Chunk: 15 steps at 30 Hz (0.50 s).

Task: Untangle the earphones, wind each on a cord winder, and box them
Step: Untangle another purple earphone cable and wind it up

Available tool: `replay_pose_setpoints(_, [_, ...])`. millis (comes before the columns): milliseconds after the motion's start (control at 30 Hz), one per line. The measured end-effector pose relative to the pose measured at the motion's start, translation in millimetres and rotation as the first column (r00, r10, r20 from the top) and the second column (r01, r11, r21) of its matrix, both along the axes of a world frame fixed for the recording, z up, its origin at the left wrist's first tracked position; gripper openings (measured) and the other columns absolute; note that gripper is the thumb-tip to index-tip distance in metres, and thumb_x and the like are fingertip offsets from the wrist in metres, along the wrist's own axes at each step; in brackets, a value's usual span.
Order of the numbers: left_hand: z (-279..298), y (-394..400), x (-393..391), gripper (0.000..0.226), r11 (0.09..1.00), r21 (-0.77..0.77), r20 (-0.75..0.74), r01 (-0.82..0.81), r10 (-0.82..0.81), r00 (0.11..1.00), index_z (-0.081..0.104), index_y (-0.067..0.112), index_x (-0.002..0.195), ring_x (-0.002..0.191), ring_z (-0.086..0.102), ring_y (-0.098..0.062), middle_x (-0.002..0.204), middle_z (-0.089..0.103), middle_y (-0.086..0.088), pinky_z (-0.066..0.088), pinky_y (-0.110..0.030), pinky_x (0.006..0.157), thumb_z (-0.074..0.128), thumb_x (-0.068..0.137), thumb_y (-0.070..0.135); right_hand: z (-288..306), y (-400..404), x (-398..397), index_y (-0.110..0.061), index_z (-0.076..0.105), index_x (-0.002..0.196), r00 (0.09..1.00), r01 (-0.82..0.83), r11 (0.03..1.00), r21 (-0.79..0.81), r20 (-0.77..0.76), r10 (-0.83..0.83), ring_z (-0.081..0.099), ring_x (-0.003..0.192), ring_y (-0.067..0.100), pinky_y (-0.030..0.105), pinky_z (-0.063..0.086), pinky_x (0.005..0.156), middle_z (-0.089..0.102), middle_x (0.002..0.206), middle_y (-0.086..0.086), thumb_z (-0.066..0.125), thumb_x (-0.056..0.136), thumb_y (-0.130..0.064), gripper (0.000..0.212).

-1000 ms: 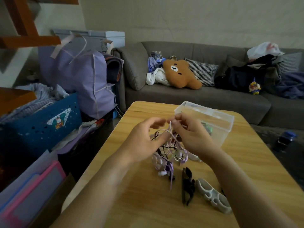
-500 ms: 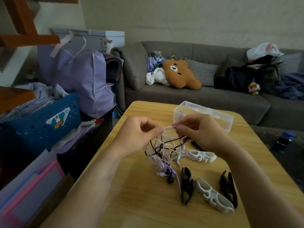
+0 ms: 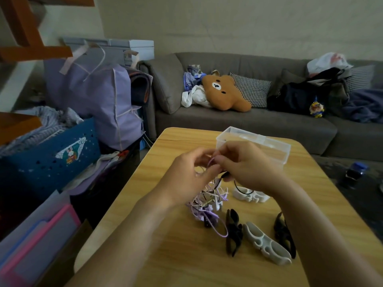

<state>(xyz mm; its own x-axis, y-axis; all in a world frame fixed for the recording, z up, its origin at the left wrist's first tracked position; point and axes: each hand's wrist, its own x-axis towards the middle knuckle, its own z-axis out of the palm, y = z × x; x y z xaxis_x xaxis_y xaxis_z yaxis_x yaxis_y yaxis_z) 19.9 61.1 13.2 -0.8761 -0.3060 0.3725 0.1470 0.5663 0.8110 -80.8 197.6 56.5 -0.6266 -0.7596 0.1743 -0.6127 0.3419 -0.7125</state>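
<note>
Purple, white and black cords make up the earphone tangle (image 3: 209, 201), which lies at the centre of the wooden table (image 3: 157, 255), directly below both our hands. Left of centre, our left hand (image 3: 186, 179) pinches a purple strand at the top of the tangle. Just right of it, our right hand (image 3: 246, 168) pinches the same strand and a black cord, fingertips almost meeting. Both hands sit equally near, so the strand runs upward from the pile. Further right lie a white winder (image 3: 251, 196), a black winder (image 3: 233, 233), another white winder (image 3: 267, 245) and another black winder (image 3: 284, 233). At upper right stands the clear box (image 3: 277, 151).
</note>
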Motion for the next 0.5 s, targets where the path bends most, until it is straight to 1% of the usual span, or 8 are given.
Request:
replay_pose_setpoints(67, [-3.6, 0.3, -1.8, 0.014, 0.998, -0.054, -0.007, -0.036, 0.036, 0.999, 0.07, 0.023, 0.109, 0.091, 0.067, 0.001, 0.095, 0.074, 0.01, 0.053, -0.018, 0.08, 0.065, 0.096, 0.022, 1.9, -0.1, 0.4, -0.019, 0.068, 0.092, 0.999, 0.035, 0.998, -0.055, -0.002, -0.035, 0.071, 0.07, 0.014, 0.035, 0.062, 0.069, 0.073, 0.08, -0.002, 0.061, 0.098, -0.02, 0.01])
replay_pose_setpoints(133, [-8.0, -3.7, -3.4, 0.012, 0.99, -0.107, 0.023, -0.095, 0.098, 0.995, 0.075, 0.018, 0.1, 0.082, 0.067, -0.002, 0.084, 0.074, 0.008, 0.053, -0.022, 0.076, 0.065, 0.096, 0.022, 7.1, 2.5, -2.1, -0.02, 0.067, 0.094, 0.993, 0.114, 0.981, -0.154, -0.018, -0.118, 0.068, 0.071, 0.008, 0.021, 0.057, 0.064, 0.071, 0.08, -0.004, 0.059, 0.1, -0.021, 0.01])
replay_pose_setpoints(200, [-12.5, -7.2, -4.3, 0.013, 0.983, -0.156, 0.087, -0.099, 0.114, 0.99, 0.077, 0.016, 0.098, 0.081, 0.065, -0.002, 0.084, 0.074, 0.008, 0.051, -0.02, 0.075, 0.067, 0.095, 0.023, 12.7, 6.9, -7.1, -0.022, 0.064, 0.095, 0.983, 0.182, 0.937, -0.298, 0.052, -0.175, 0.067, 0.071, 0.007, 0.021, 0.052, 0.06, 0.071, 0.081, -0.003, 0.055, 0.102, -0.019, 0.012])
replay_pose_setpoints(267, [-16.2, -10.6, -5.6, 0.014, 0.976, -0.196, 0.154, -0.098, 0.129, 0.98, 0.078, 0.016, 0.093, 0.077, 0.064, -0.002, 0.082, 0.073, 0.008, 0.047, -0.019, 0.069, 0.068, 0.094, 0.025, 17.1, 12.7, -11.8, -0.016, 0.063, 0.098, 0.967, 0.224, 0.852, -0.473, 0.214, -0.135, 0.068, 0.07, 0.011, 0.027, 0.055, 0.061, 0.071, 0.079, 0.002, 0.049, 0.104, -0.016, 0.015])
replay_pose_setpoints(300, [-17.8, -12.9, -6.2, 0.015, 0.972, -0.207, 0.18, -0.109, 0.147, 0.973, 0.078, 0.016, 0.089, 0.074, 0.063, -0.002, 0.08, 0.072, 0.008, 0.046, -0.019, 0.066, 0.068, 0.093, 0.026, 19.1, 15.4, -13.2, -0.012, 0.062, 0.1, 0.961, 0.233, 0.804, -0.547, 0.257, -0.103, 0.069, 0.071, 0.015, 0.028, 0.056, 0.061, 0.07, 0.078, 0.004, 0.047, 0.105, -0.015, 0.016])
replay_pose_setpoints(367, [-19.7, -19.2, -6.1, 0.02, 0.959, -0.249, 0.211, -0.138, 0.192, 0.958, 0.076, 0.016, 0.078, 0.068, 0.062, -0.008, 0.071, 0.069, 0.007, 0.048, -0.026, 0.066, 0.069, 0.091, 0.029, 21.9, 20.4, -15.6, -0.011, 0.06, 0.102, 0.963, 0.236, 0.714, -0.659, 0.258, -0.081, 0.071, 0.074, 0.02, 0.029, 0.057, 0.063, 0.07, 0.077, 0.005, 0.045, 0.106, -0.014, 0.016])
replay_pose_setpoints(433, [-21.0, -27.3, -5.2, 0.022, 0.927, -0.348, 0.247, -0.137, 0.232, 0.941, 0.075, 0.019, 0.071, 0.068, 0.063, -0.014, 0.068, 0.069, 0.006, 0.052, -0.031, 0.069, 0.068, 0.09, 0.028, 25.4, 25.1, -19.0, -0.014, 0.059, 0.101, 0.953, 0.276, 0.597, -0.754, 0.296, -0.067, 0.07, 0.073, 0.02, 0.03, 0.058, 0.065, 0.069, 0.076, 0.001, 0.044, 0.106, -0.015, 0.016])
replay_pose_setpoints(500, [-22.3, -32.4, -3.8, 0.025, 0.936, -0.33, 0.288, -0.123, 0.224, 0.931, 0.074, 0.021, 0.071, 0.073, 0.065, -0.018, 0.07, 0.071, 0.004, 0.055, -0.04, 0.073, 0.065, 0.092, 0.03, 30.3, 31.4, -24.3, -0.016, 0.059, 0.102, 0.925, 0.347, 0.504, -0.791, 0.377, -0.046, 0.066, 0.07, 0.015, 0.031, 0.055, 0.065, 0.067, 0.074, -0.003, 0.044, 0.107, -0.018, 0.016])
